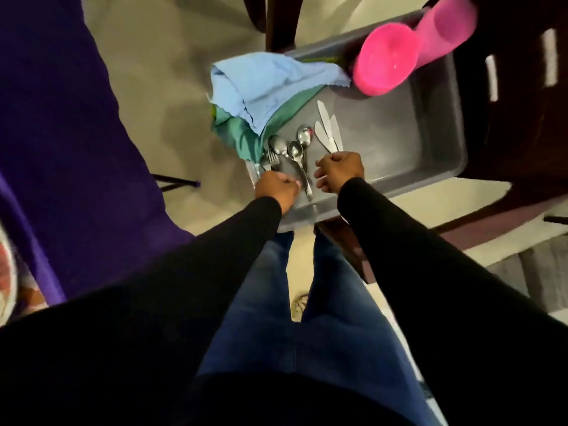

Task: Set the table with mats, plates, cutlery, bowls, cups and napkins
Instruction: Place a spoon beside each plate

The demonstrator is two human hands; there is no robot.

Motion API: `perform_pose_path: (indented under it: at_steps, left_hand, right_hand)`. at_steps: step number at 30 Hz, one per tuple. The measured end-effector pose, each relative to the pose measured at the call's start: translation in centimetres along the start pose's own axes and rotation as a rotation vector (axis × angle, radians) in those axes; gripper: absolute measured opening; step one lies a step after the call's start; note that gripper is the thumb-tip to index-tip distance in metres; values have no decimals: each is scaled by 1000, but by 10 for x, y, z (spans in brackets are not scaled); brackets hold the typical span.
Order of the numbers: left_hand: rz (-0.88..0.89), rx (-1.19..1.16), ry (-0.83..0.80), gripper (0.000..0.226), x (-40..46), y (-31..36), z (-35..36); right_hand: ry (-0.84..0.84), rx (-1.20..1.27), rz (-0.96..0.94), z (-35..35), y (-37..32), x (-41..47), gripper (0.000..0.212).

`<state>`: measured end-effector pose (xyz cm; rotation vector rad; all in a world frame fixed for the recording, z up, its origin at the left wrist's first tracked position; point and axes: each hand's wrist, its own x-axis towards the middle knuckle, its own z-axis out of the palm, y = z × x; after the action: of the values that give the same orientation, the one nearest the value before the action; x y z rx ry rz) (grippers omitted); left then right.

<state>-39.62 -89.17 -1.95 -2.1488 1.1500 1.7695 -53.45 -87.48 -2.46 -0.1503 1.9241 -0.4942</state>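
Note:
A grey plastic tub (436, 142) sits on a dark wooden chair. Inside lie three table knives (326, 124), several spoons (298, 149) and forks (270, 158). My right hand (339, 170) is closed around the knife handles at the tub's near side. My left hand (276, 190) is closed on the handles of the forks and spoons at the near left corner. Stacked pink cups (399, 53) lie tilted at the tub's far end. Blue and green cloth napkins (264, 87) drape over the tub's far left rim.
The dark wooden chair (522, 87) carries the tub, over a beige tiled floor (147, 87). A table with a purple cloth (61, 133) fills the left, with a patterned plate edge (7, 272) at the far left. My legs in blue jeans stand below.

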Motion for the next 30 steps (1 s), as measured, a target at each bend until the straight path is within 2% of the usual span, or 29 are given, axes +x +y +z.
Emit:
perform_pose_path:
  at_steps: [5, 8, 10, 13, 18, 25, 30]
  left_hand:
    - [-104, -8, 227, 15, 52, 25, 37]
    - [-201, -6, 352, 28, 69, 33, 58]
    - [-255, -26, 396, 27, 78, 35, 67]
    - [-289, 19, 395, 23, 84, 37, 73]
    - [-289, 12, 368, 27, 85, 39, 71]
    - [-210, -62, 358, 18, 85, 32, 69]
    - [-271, -52, 398, 25, 88, 32, 67]
  right_hand:
    - [-32, -290, -35, 20, -11, 63, 18]
    - [17, -323, -33, 27, -15, 89, 7]
    - [9, -330, -18, 30, -20, 94, 14]
    - [-15, -309, 23, 35, -21, 99, 27]
    - [1, -300, 59, 39, -24, 100, 28]
    - [-39, -412, 52, 41, -20, 99, 29]
    - [-39, -452, -21, 41, -15, 96, 31]
